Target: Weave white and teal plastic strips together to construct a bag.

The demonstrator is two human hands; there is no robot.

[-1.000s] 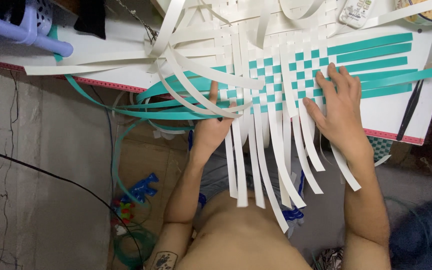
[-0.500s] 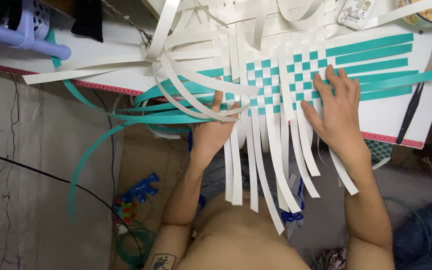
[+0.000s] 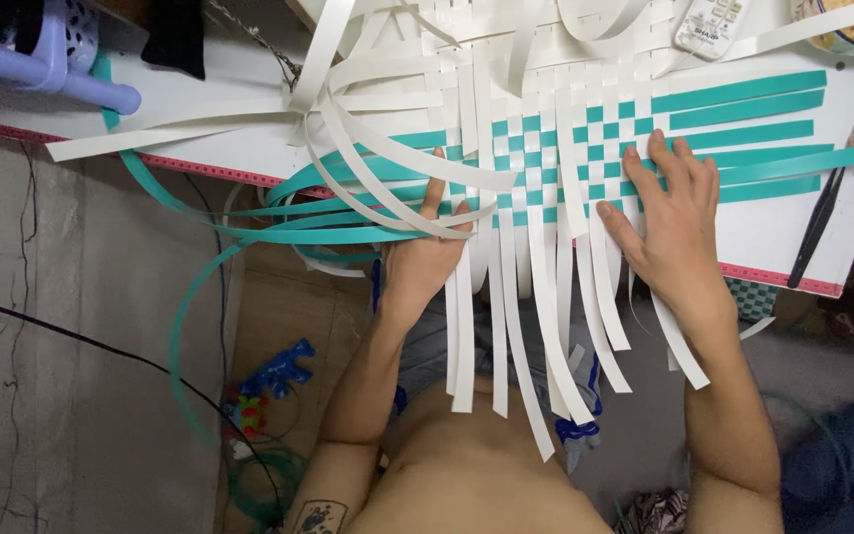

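Note:
A woven mat of white and teal strips [image 3: 555, 148] lies on a white board [image 3: 778, 232]. Its white strip ends [image 3: 506, 336] hang over the near edge toward my lap. My left hand [image 3: 429, 252] rests at the mat's left edge, fingers up among the loose white strips and touching a teal strip [image 3: 348, 234] that runs off to the left. My right hand [image 3: 669, 213] lies flat with fingers spread on the woven part, pressing it to the board. Neither hand grips anything that I can see.
Loose teal strips [image 3: 185, 326] curl down off the board's left side toward the floor. A remote control [image 3: 709, 25] and a bowl [image 3: 852, 30] sit at the far right. Black tweezers [image 3: 817, 227] lie at the right edge. A lilac plastic stool [image 3: 61, 69] stands far left.
A long teal strip has swung down and left into a wide loop below the board. My left hand shifted slightly up into the strips. My right hand stayed pressed on the weave.

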